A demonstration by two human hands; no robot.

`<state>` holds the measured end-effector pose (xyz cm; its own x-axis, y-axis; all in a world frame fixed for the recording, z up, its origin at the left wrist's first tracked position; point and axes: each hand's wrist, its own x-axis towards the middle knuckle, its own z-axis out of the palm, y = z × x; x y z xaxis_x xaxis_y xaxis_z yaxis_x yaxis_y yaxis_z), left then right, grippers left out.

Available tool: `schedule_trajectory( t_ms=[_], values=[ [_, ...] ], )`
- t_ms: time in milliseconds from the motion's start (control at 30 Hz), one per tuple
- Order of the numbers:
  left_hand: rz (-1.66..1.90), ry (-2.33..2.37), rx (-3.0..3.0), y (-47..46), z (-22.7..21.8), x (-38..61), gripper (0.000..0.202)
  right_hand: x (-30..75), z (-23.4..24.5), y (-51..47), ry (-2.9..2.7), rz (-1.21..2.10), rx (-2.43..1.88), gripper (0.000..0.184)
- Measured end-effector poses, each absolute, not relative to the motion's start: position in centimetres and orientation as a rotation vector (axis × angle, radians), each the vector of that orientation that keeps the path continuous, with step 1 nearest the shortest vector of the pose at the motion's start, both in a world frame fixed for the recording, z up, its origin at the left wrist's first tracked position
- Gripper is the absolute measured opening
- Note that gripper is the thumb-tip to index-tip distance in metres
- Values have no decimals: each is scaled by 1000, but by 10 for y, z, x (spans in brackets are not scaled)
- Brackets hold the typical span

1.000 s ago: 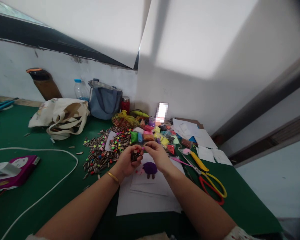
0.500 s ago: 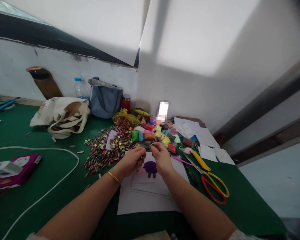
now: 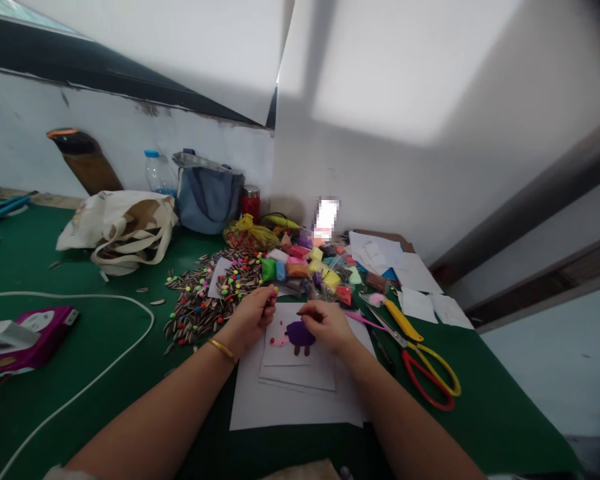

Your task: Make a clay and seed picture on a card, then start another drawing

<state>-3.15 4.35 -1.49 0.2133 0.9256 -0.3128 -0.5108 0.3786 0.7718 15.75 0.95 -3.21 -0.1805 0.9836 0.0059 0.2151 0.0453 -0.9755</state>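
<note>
My left hand [image 3: 254, 315] is closed above the left edge of the white paper. Something dark shows in its curled fingers, with a bit of pink and yellow by the fingertips; its kind is unclear. Over the paper's right side, my right hand [image 3: 327, 325] pinches a small dark piece [image 3: 301, 313] between thumb and finger. Below lies a smaller white sheet [image 3: 300, 377] on a larger sheet [image 3: 260, 410]. A purple clay-like shape [image 3: 299, 333] with two brown legs is on it, partly beside my right fingers. Pink pieces with red dots [image 3: 279, 341] sit left of it.
Sunflower seeds mixed with coloured balls [image 3: 205, 310] are heaped at left. Coloured clay packets [image 3: 297, 270] lie behind my hands. Scissors [image 3: 420, 363] and a yellow-handled cutter [image 3: 403, 320] lie right. A cloth bag [image 3: 117, 223], blue bag [image 3: 210, 200] and white cable [image 3: 130, 350] are farther left.
My hands have moved apart. The left hand has shifted left and slightly up; the right has come lower, beside the purple shape. More of the picture on the paper now shows.
</note>
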Motion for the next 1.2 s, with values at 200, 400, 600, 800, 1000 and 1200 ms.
schedule_trajectory(
  t_ms=[200,400,600,800,1000,1200],
  values=[
    [1084,880,564,46,-16,-33,26,160,-19,1,-1937,1015,-1250,17],
    [1082,881,576,46,-16,-32,26,159,-18,0,-2158,614,-1276,15],
    [1080,880,585,45,-16,-31,26,155,-21,-1,-2217,473,-1288,14],
    [1082,876,597,45,-18,-32,27,153,-24,-2,-2233,436,-1298,15],
    [1083,877,606,44,-16,-31,28,153,-27,-1,-2262,399,-1261,16],
    [1082,882,607,44,-17,-31,28,152,-30,-1,-2312,351,-1264,16]
  ],
)
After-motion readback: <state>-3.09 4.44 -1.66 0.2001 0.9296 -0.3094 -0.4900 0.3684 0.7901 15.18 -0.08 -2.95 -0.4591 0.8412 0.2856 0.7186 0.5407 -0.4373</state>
